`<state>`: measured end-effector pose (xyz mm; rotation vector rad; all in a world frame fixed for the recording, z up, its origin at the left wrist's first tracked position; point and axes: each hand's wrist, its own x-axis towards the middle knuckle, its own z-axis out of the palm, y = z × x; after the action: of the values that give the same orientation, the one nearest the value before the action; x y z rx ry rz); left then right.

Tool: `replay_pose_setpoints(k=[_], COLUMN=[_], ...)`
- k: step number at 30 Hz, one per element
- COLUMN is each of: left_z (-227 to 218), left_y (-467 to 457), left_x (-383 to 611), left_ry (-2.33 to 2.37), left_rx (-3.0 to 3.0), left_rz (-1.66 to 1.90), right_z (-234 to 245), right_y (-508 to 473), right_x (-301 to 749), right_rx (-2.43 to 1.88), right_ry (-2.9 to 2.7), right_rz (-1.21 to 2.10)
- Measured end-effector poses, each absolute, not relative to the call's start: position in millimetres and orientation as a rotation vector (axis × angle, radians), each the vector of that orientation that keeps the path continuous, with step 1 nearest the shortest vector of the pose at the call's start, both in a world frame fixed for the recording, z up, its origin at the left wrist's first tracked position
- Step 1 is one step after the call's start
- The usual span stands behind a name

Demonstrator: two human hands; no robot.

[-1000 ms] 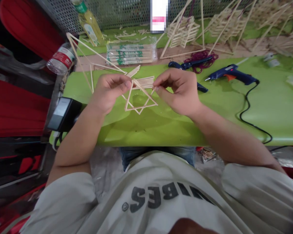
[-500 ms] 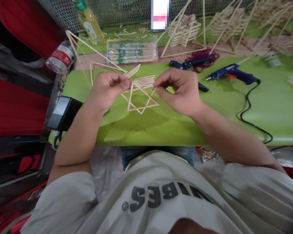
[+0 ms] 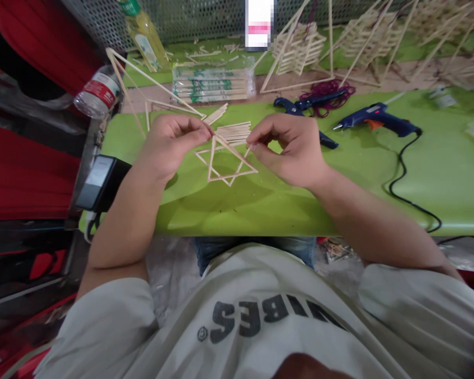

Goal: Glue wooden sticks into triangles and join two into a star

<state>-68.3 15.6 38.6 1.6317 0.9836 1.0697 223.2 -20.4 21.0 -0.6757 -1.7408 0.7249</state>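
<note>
Two overlapping triangles of thin wooden sticks form a six-pointed star (image 3: 232, 175) above the green table. My left hand (image 3: 177, 145) pinches the star's top corner between thumb and forefinger. My right hand (image 3: 290, 147) pinches its right upper corner, with the fingertips covering that point. The left corner and the lower corners hang free. Just behind the star lies a row of loose wooden sticks (image 3: 237, 131) on the table, and a smaller bundle of sticks (image 3: 216, 113) rests to its left, close to my left fingers.
A blue glue gun (image 3: 379, 117) with a black cord lies right; blue pliers-like tool (image 3: 292, 105) and purple string (image 3: 327, 100) are behind my right hand. Packaged sticks (image 3: 215, 87), stick frames (image 3: 300, 50), a yellow bottle (image 3: 145, 39) and a plastic bottle (image 3: 97, 93) stand around.
My left fingers have shifted from the star's left side to its top corner, leaving the left corner uncovered. The star has moved very slightly; my right hand keeps its pinch.
</note>
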Motion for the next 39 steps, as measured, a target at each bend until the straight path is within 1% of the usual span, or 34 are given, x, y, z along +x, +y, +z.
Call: replay_pose_setpoints(k=[6, 9, 11, 15, 21, 24, 29, 35, 39], left_z=[39, 42, 44, 45, 44, 48, 55, 57, 56], left_y=[25, 27, 24, 14, 12, 11, 8, 8, 10], left_x=[-75, -79, -81, -78, -73, -75, -72, -69, -72], left_ry=[0.848, 0.841, 0.880, 0.974, 0.915, 0.861, 0.827, 0.845, 0.866], left_rx=[1.444, 1.363, 1.356, 1.482, 1.587, 1.599, 1.686, 1.783, 1.799], left_rz=[1.414, 1.430, 1.321, 0.906, 0.703, 0.632, 0.528, 0.534, 0.637], right_z=[21, 20, 20, 23, 29, 30, 27, 24, 26], right_y=[-21, -21, -21, -23, -28, -29, -27, -25, -25], right_x=[224, 224, 224, 223, 223, 223, 222, 223, 223], right_rx=[-0.645, -0.644, -0.641, -0.610, -0.670, -0.710, -0.610, -0.552, -0.596], right_ry=[-1.745, -1.766, -1.781, -1.790, -1.859, -1.883, -1.885, -1.874, -1.891], right_rz=[0.754, 0.758, 0.764, 0.791, 0.902, 0.967, 1.004, 0.977, 0.987])
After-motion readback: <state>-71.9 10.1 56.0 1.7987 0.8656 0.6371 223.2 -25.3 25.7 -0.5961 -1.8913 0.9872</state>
